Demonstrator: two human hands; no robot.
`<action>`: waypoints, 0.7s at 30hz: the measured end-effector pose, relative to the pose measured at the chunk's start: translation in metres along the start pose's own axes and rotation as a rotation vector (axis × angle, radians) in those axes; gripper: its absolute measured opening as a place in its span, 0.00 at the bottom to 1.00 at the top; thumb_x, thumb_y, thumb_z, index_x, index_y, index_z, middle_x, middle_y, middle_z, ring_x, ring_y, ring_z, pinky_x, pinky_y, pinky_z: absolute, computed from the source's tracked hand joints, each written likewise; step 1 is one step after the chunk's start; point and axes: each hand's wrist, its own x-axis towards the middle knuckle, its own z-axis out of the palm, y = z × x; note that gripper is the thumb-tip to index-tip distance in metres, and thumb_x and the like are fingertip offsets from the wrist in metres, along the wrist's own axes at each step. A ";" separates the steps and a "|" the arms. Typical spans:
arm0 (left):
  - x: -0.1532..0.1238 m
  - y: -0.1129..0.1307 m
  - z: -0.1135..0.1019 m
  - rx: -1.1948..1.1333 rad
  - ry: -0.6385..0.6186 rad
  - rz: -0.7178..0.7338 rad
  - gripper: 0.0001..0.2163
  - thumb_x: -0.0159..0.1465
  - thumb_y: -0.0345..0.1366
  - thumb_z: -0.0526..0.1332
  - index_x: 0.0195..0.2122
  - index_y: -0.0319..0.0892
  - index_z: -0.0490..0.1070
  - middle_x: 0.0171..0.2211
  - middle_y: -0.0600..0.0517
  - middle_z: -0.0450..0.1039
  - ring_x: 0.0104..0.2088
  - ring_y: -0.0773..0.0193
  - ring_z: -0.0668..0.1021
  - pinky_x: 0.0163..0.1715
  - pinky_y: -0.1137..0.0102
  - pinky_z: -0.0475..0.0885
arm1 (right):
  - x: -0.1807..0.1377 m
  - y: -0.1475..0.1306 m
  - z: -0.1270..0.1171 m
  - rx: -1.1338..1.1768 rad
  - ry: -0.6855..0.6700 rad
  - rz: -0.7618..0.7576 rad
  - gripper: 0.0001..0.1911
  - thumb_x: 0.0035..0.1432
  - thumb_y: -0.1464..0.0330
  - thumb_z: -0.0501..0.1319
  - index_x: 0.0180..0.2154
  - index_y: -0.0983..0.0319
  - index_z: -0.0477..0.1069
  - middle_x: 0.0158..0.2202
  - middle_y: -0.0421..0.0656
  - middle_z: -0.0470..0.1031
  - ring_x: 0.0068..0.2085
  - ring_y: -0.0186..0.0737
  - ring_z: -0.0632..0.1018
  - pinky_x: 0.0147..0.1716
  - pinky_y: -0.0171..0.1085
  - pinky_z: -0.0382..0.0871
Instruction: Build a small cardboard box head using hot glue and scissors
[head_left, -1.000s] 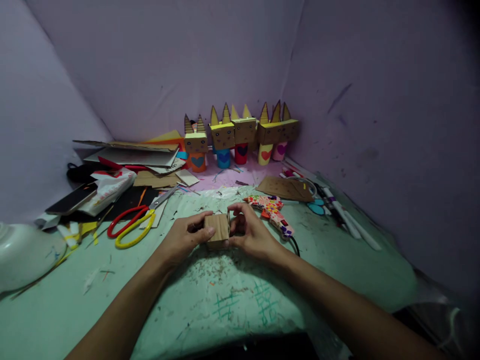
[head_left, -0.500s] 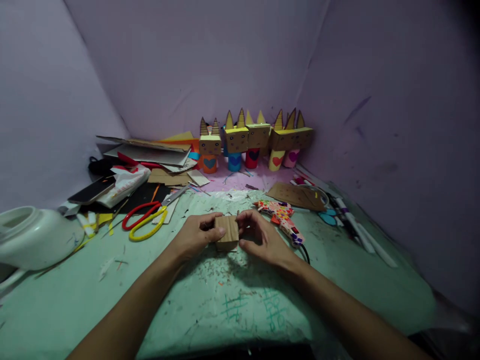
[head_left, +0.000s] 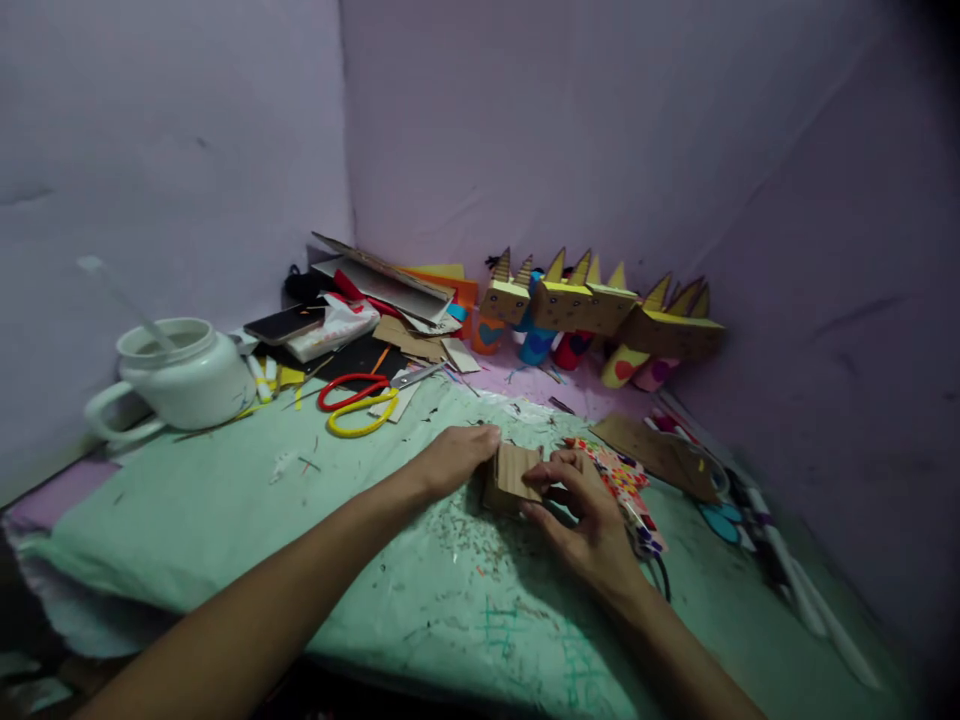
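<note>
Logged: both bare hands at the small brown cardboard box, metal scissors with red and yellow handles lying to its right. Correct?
Not quite: the head view shows the scissors left of the box. The left hand and right hand are at it.

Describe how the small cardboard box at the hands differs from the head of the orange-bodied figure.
The box shows plain sides; the head has eyes. The box shows no ears; the head has two pointed ears. The box is between the left hand and right hand; the head tops an orange tube. Both are boxy and show brown cardboard.
</note>
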 end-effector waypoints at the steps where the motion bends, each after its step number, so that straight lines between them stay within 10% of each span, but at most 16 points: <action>1: 0.000 0.000 -0.002 -0.033 0.026 -0.028 0.23 0.60 0.49 0.52 0.43 0.35 0.74 0.40 0.44 0.76 0.39 0.54 0.74 0.40 0.61 0.68 | -0.001 0.001 0.000 -0.004 -0.003 0.003 0.07 0.55 0.68 0.63 0.38 0.57 0.70 0.39 0.44 0.61 0.41 0.43 0.69 0.34 0.38 0.73; 11: -0.017 0.006 -0.011 0.265 -0.145 0.351 0.27 0.45 0.23 0.62 0.49 0.41 0.74 0.56 0.40 0.65 0.58 0.43 0.65 0.53 0.51 0.64 | -0.004 0.002 -0.002 -0.071 0.005 -0.067 0.08 0.55 0.70 0.63 0.39 0.56 0.70 0.41 0.45 0.63 0.42 0.44 0.71 0.32 0.38 0.75; 21: -0.017 -0.003 -0.001 0.425 -0.107 0.549 0.19 0.53 0.21 0.57 0.42 0.43 0.77 0.44 0.46 0.72 0.44 0.55 0.74 0.44 0.62 0.70 | -0.003 0.001 0.003 -0.079 0.066 -0.137 0.11 0.55 0.75 0.62 0.39 0.57 0.71 0.38 0.44 0.64 0.36 0.39 0.73 0.28 0.37 0.76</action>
